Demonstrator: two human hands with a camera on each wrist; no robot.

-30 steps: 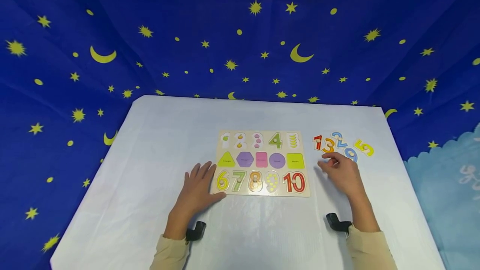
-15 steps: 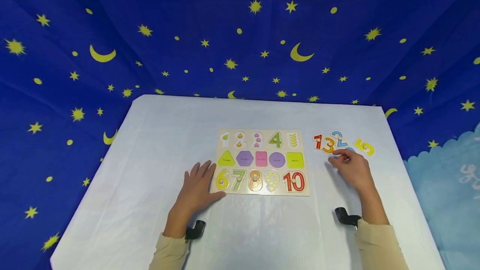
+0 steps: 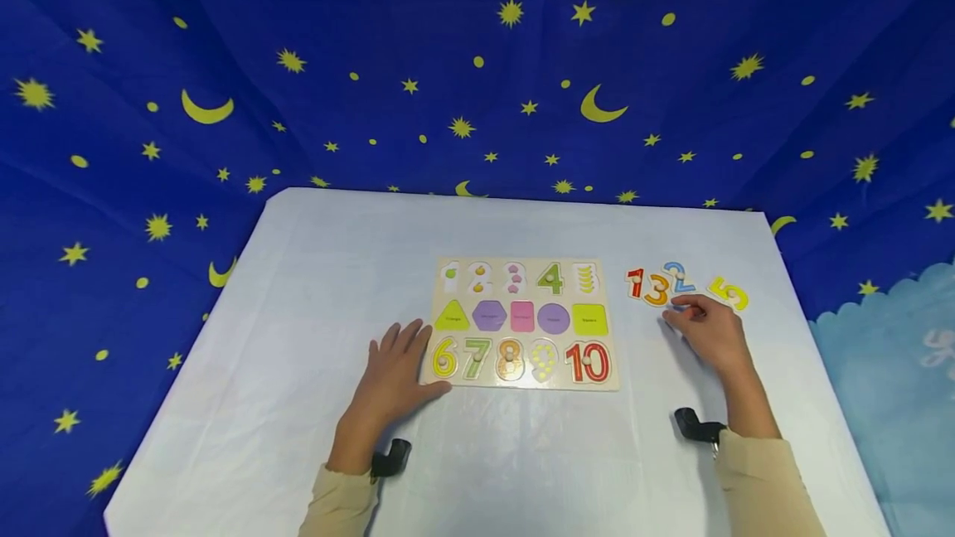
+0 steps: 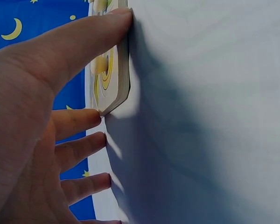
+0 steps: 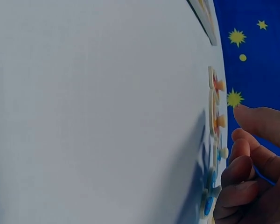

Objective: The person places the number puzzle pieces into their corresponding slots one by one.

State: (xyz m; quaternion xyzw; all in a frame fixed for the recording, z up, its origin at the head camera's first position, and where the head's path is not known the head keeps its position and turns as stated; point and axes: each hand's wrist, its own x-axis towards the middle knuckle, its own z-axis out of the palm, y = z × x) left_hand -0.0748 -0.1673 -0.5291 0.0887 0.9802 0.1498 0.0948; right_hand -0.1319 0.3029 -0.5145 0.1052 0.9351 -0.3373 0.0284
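My left hand (image 3: 391, 384) lies with fingers spread at the left edge of a wooden number puzzle board (image 3: 610, 336). In the left wrist view the thumb rests on the board's edge (image 4: 124, 70), and a fingertip is right at its corner. My right hand (image 3: 712, 334) hovers over the loose number pieces, fingers loosely curled, thumb and fingertips apart, holding nothing. Beneath it, the blue piece (image 5: 207, 200) with a peg is hidden in the head view. Beside it lie the red 1 (image 3: 635, 283), orange 3 (image 3: 656, 291), blue 2 (image 3: 678, 277) and yellow 5 (image 3: 729, 293).
Seated in the board are the green 4 (image 3: 550, 279), yellow 6 (image 3: 444, 358), green 7 (image 3: 477, 359), orange 8 (image 3: 511, 360) and red 10 (image 3: 588, 362). Pictures show in its other number recesses. A star-patterned blue cloth (image 3: 477, 98) hangs behind the white table (image 3: 358, 255).
My right hand has shifted to the right, from beside the blue 9 to over it, covering it in the head view. My left hand has stayed at the board.
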